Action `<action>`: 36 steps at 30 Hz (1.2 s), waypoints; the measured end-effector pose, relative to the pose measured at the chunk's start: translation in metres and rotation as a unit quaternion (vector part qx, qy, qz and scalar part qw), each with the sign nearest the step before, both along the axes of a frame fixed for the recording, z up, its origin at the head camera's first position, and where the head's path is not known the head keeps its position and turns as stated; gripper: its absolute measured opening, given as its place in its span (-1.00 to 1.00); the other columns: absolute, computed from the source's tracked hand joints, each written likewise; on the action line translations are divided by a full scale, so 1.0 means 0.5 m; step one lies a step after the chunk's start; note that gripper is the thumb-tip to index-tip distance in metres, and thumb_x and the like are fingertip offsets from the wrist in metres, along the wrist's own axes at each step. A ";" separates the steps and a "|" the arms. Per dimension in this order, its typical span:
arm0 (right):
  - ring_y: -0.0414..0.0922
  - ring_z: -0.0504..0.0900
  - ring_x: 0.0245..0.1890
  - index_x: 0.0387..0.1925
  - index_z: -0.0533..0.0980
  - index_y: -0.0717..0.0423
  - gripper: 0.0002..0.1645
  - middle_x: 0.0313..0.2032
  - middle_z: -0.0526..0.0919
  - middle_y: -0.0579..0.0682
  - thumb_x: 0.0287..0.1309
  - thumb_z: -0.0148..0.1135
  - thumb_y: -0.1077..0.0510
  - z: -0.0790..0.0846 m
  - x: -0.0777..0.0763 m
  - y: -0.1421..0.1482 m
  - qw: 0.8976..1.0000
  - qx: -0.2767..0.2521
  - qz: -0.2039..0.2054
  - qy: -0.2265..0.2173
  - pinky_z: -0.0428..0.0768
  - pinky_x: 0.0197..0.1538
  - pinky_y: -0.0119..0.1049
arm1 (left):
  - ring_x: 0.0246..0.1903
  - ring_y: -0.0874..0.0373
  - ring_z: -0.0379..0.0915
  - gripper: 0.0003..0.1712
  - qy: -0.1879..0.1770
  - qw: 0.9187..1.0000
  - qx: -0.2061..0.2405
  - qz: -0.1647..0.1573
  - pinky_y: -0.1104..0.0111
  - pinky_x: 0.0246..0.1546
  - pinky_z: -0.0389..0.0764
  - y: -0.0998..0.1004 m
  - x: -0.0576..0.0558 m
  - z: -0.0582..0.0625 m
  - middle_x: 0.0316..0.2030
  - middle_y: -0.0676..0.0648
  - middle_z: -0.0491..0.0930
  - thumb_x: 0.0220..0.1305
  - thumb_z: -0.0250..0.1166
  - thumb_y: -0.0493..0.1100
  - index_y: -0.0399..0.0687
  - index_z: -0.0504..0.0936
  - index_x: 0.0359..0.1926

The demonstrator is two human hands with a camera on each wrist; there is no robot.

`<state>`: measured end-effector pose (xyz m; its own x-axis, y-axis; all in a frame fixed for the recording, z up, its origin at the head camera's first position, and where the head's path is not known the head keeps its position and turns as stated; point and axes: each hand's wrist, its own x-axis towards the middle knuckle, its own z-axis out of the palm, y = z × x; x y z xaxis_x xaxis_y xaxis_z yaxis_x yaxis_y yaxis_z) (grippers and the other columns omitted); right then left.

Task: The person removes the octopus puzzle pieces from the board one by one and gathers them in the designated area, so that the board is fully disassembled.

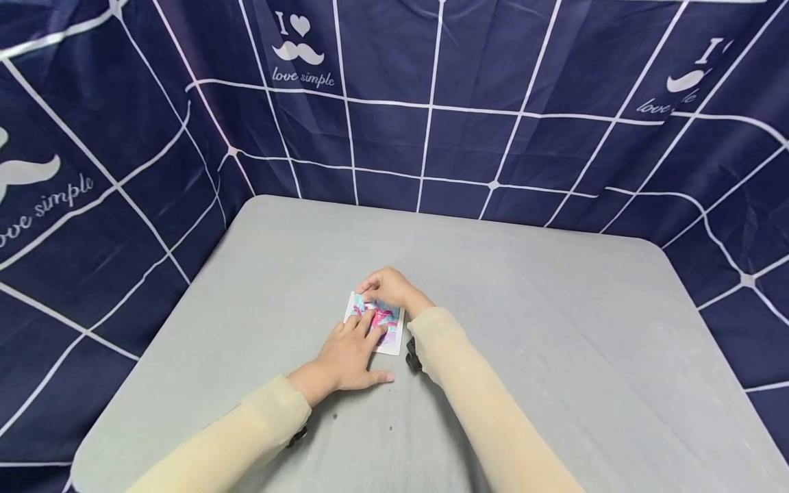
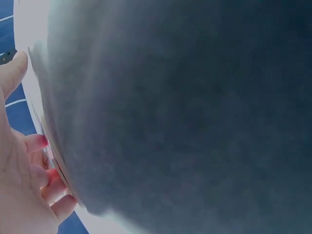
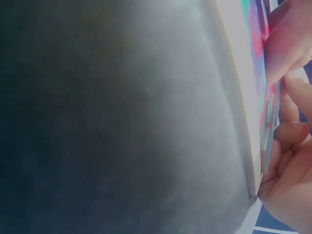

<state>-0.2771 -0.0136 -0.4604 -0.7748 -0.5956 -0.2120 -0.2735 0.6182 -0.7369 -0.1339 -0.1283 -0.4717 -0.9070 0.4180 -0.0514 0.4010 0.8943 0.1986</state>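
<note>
A small flat picture board with a white border and a pink and blue print lies on the grey table. My left hand rests on it from the near left, fingers spread over the print and thumb out on the table. At its far left corner my right hand pinches the edge, thumb over the print and fingers curled. In the right wrist view the board shows its pale thick rim. My left hand's fingertips reach the board's edge in the left wrist view, where the print is hidden.
The grey table has rounded corners. Dark blue cloth with white lines hangs along its back and sides. Small dark specks lie on the table near my left wrist.
</note>
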 end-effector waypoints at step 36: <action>-0.20 0.57 -0.33 -0.11 0.62 0.25 -0.75 -0.39 0.66 -0.03 0.15 0.29 0.28 0.018 -0.008 0.050 0.987 -0.140 -0.040 -0.068 0.49 -0.20 -0.38 | 0.22 -0.13 0.14 0.01 0.009 1.000 0.014 0.002 0.07 0.09 0.28 0.004 0.002 0.001 0.36 -0.28 0.14 0.03 0.16 0.51 -0.06 0.34 0.33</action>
<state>-0.2809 0.0114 -0.4512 -0.7979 -0.5831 -0.1529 -0.1187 0.4006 -0.9085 -0.1329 -0.1263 -0.4710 -0.9094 0.4153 -0.0232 0.4010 0.8903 0.2160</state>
